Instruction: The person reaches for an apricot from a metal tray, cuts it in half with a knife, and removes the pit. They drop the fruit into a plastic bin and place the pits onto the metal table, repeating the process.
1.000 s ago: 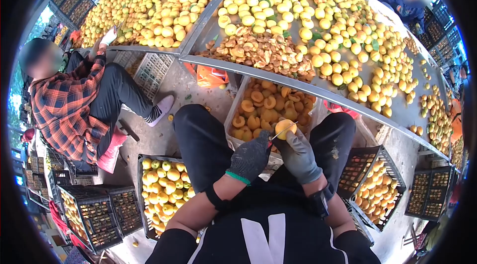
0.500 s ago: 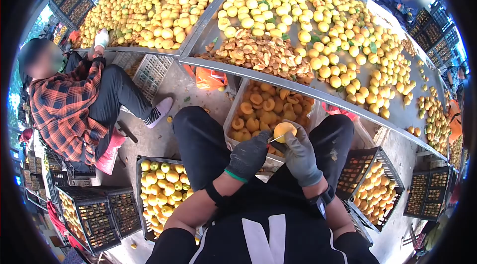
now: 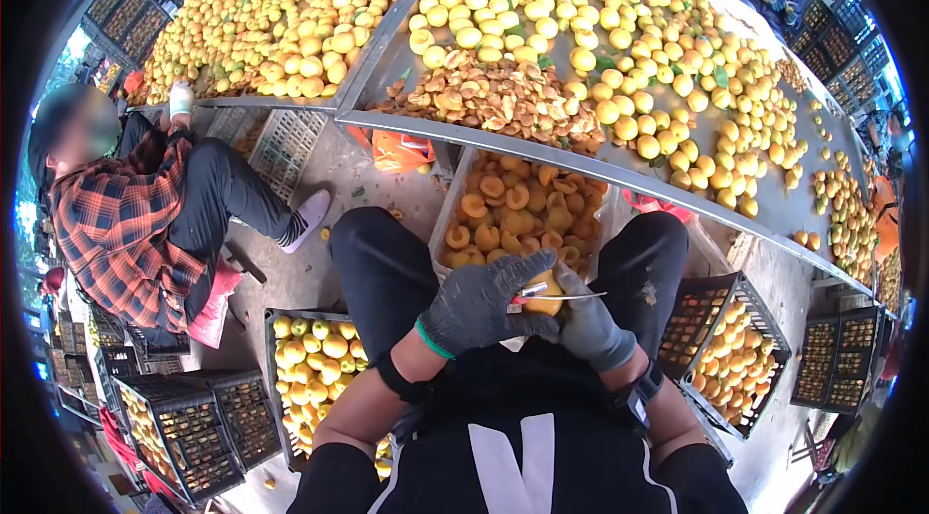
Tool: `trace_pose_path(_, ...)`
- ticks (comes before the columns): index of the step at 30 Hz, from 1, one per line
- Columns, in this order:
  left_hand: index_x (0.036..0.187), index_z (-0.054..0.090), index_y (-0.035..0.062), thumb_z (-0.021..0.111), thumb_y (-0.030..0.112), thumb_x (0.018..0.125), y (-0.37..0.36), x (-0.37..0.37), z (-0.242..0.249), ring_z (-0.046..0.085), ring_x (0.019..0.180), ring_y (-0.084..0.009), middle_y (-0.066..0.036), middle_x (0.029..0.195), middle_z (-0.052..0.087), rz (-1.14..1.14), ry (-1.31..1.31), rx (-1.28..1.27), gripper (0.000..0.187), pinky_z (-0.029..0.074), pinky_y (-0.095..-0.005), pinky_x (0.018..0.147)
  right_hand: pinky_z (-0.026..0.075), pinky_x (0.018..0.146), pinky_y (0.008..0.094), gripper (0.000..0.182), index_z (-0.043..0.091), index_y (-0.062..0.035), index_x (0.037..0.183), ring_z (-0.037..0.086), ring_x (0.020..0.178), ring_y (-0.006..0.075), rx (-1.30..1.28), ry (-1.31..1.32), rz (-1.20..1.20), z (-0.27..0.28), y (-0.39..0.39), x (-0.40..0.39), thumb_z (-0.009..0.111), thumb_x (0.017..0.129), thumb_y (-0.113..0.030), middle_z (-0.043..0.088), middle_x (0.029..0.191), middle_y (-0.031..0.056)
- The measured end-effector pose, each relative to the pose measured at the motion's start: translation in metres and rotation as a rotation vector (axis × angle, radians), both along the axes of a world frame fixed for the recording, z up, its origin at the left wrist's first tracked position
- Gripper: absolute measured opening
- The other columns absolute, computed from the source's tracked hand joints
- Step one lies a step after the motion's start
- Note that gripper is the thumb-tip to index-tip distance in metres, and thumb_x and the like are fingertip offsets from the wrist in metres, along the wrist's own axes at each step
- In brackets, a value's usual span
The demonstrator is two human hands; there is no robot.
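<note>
My left hand (image 3: 484, 303), in a dark glove, grips a small knife (image 3: 569, 297); its thin blade points right, across the front of a yellow apricot (image 3: 544, 291). The fingers of my right hand (image 3: 588, 322), in a grey glove, are closed round the apricot, which is partly hidden between the two hands. Both hands are over my lap, close together. Just beyond them, a pale crate (image 3: 447, 214) holds pitted apricot halves (image 3: 518, 195).
A metal-edged table (image 3: 474, 138) bears many whole apricots (image 3: 629, 107) and a heap of brownish scraps (image 3: 494, 98). Black crates of apricots stand to my left (image 3: 281, 388) and right (image 3: 769, 340). A person in a plaid shirt (image 3: 126, 233) sits at the left.
My left hand has moved right and turned over the apricot, and the knife blade now lies across its front. Both hands have come lower and closer to my body.
</note>
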State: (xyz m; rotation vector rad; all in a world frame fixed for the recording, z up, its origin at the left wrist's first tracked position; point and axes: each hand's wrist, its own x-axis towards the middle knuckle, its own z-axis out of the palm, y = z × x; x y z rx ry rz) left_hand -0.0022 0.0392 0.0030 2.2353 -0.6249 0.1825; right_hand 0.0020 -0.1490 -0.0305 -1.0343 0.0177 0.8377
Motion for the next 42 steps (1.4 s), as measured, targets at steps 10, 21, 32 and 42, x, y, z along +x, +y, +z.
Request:
trace_pose_path(10,0.115,0.060,0.0161,0.077,0.042,0.059,-0.001,0.008,0.006,0.057,0.058,-0.0258,-0.006,0.074,0.055,-0.190,-0.364,0.159,0.064,0.044,-0.0373,0.050,0.048,0.084,0.0221,0.039,0.052,-0.0040,0.117,0.059,0.092,0.0101,0.184,0.241,-0.107,-0.014,0.007,0.000,0.040,0.099,-0.037,0.059,0.106,0.0032)
trace_pose_path(21,0.115,0.061,0.0142,0.077,0.033,0.061,-0.010,-0.001,-0.007,0.060,0.069,-0.0281,-0.007,0.080,0.058,-0.091,-0.214,-0.145,0.060,0.048,-0.0390,0.060,0.044,0.089,0.0232,0.037,0.047,-0.0002,0.122,0.058,0.099,0.0143,-0.267,-0.762,-0.087,-0.015,0.007,-0.016,0.038,0.101,-0.029,0.057,0.111,0.0059)
trace_pose_path(32,0.116,0.063,0.0178,0.078,0.038,0.064,-0.011,0.000,0.013,0.062,0.074,-0.0273,-0.008,0.087,0.060,-0.072,-0.104,-0.092,0.058,0.050,-0.0376,0.062,0.042,0.083,0.0241,0.041,0.049,-0.0049,0.104,0.054,0.087,0.0156,-0.116,-0.423,-0.169,0.026,0.006,0.003,0.025,0.102,-0.038,0.053,0.095,0.0057)
trace_pose_path(42,0.110,0.066,0.0158,0.078,0.034,0.063,-0.015,-0.004,0.006,0.061,0.078,-0.0293,-0.008,0.086,0.063,-0.122,-0.167,-0.176,0.052,0.050,-0.0390,0.068,0.043,0.089,0.0380,0.045,0.045,0.0039,0.118,0.056,0.093,0.0359,-0.713,-1.224,-0.167,0.032,0.013,-0.009,0.062,0.082,-0.017,0.055,0.099,0.0171)
